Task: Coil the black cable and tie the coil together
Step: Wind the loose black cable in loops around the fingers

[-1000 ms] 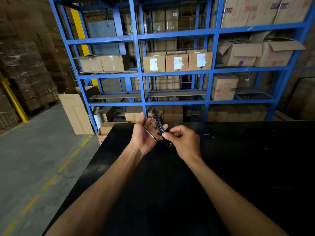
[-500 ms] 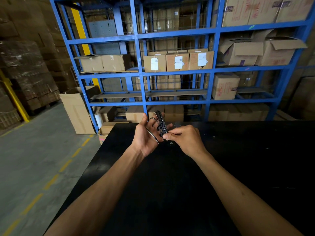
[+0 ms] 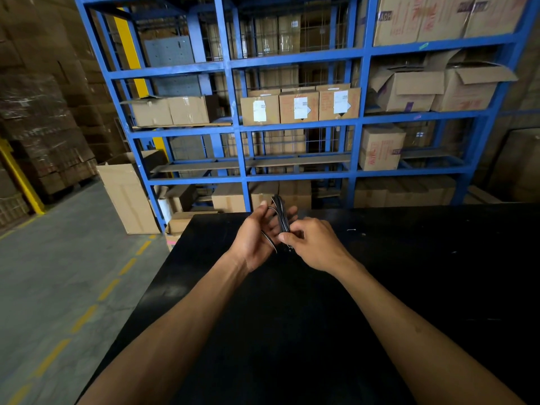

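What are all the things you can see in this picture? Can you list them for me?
Cable: one, black, bunched into loops, held up between both hands above the table's far edge.
Table: one, black, in front of the person.
Shelving rack: one, blue metal, behind the table.
Labelled boxes: three, brown with white labels, side by side on a middle shelf.
Other boxes: many, brown cardboard, on the shelves and on the floor.
Tall box: one, brown, open, standing on the floor left of the rack.
Floor: grey, with a dashed yellow line.
Left hand: one, cradling the loops.
Right hand: one, pinching the bundle.
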Demonstrator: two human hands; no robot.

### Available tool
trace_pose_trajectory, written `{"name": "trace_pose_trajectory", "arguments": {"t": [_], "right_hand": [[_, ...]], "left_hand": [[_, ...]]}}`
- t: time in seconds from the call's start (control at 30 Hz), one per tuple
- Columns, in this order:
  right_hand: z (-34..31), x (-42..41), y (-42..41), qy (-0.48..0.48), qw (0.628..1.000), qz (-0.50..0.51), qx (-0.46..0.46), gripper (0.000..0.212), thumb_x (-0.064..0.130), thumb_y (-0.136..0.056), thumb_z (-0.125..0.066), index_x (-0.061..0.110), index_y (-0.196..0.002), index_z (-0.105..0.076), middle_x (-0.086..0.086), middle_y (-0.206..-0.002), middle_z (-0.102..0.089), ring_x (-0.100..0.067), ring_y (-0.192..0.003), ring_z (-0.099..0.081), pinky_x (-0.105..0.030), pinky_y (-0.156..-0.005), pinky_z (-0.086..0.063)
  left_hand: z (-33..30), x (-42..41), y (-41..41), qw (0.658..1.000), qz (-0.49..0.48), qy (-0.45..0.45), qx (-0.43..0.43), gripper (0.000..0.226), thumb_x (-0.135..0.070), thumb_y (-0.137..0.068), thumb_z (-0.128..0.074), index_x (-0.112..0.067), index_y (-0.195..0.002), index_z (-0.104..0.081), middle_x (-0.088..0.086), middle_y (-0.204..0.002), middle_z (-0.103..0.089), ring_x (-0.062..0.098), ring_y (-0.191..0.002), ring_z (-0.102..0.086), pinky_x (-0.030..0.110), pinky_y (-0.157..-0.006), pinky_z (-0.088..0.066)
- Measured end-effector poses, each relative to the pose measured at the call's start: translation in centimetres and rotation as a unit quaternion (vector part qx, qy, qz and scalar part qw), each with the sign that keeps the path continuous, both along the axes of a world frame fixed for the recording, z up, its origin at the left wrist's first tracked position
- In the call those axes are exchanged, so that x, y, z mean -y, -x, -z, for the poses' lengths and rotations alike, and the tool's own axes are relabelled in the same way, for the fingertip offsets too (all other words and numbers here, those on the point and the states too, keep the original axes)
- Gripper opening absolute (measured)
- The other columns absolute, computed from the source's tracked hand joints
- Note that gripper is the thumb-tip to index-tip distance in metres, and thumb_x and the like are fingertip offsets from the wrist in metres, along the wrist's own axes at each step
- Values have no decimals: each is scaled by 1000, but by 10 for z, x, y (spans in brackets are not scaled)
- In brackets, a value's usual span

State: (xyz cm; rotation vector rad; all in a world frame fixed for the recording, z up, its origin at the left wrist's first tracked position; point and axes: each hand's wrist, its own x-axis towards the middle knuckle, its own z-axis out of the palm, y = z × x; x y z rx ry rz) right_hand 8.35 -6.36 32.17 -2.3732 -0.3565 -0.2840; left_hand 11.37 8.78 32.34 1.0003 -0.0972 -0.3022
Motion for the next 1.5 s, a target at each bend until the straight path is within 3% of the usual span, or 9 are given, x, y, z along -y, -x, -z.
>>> {"name": "trace_pose_trajectory", "arguments": {"t": [0.17,0.3,0.4,0.5,0.8,1.1,1.17,1.27,1.5], "right_hand": [[5,9,-2,-64,994,30,-80,26,36,-98,-63,14,-86,-71,-7,-79,-68,-15,-72,-63,-30,-66,-48],[3,22,-3,-199,966,33,-162,28,35,-96,-67,8,-96,-75,-4,-78,-64,-15,-77,-61,-30,-74,-47],[2,27,-4,-279,940,5,-198,25,33,-93,-71,9,-94,-77,-2,-75,-56,-14,-74,-54,-31,-76,-47],[1,26,-5,-304,929,-10,-211,22,30,-91,-73,9,-93,-78,-3,-74,-56,-16,-75,-54,-32,-75,-49],[-1,24,1,-317,921,-39,-222,15,32,-92,-71,19,-93,-79,2,-88,-70,-17,-91,-61,-37,-86,-51],[6,10,6,-388,894,-48,-218,19,30,-95,-69,16,-104,-78,-5,-106,-73,-17,-99,-62,-36,-85,-48],[8,8,6,-391,896,-44,-209,23,30,-96,-68,11,-103,-77,-7,-97,-73,-17,-92,-63,-34,-80,-47],[12,8,7,-395,898,-29,-193,25,31,-97,-67,8,-101,-76,-9,-93,-74,-15,-84,-68,-28,-73,-49],[14,5,9,-408,899,5,-159,20,21,-100,-61,2,-103,-69,-4,-85,-66,-3,-64,-65,-8,-46,-47]], "left_hand": [[-4,-3,-1,970,-84,-214,83,48,-42,-103,-47,0,-111,-69,17,-102,-77,28,-94,-75,37,-82,-62],[3,-5,0,924,-213,-257,188,62,-48,-104,-38,3,-97,-72,18,-88,-76,27,-85,-73,31,-80,-60],[11,1,-1,891,-275,-276,232,60,-53,-104,-31,-10,-101,-72,18,-95,-70,21,-93,-68,18,-80,-51],[21,9,-8,871,-216,-359,256,51,-67,-98,-25,-38,-118,-62,9,-122,-55,23,-117,-55,39,-101,-48],[18,11,-4,887,-18,-408,216,88,-87,-81,-26,-45,-155,-6,-2,-166,-10,24,-150,-17,57,-121,-20],[31,23,-19,939,-87,-324,80,109,-99,-68,-11,-35,-155,-25,3,-164,-24,22,-151,-21,54,-123,-15],[34,26,-25,942,-102,-314,56,105,-100,-67,-14,-39,-152,-28,6,-164,-23,29,-149,-25,58,-118,-28],[32,32,-25,945,-127,-300,29,77,-78,-88,-25,-36,-153,-20,13,-155,-29,38,-128,-50,51,-82,-61],[35,37,-29,960,-53,-268,-53,93,-84,-74,-26,-21,-141,-45,18,-121,-68,30,-89,-76,39,-63,-61]]}}
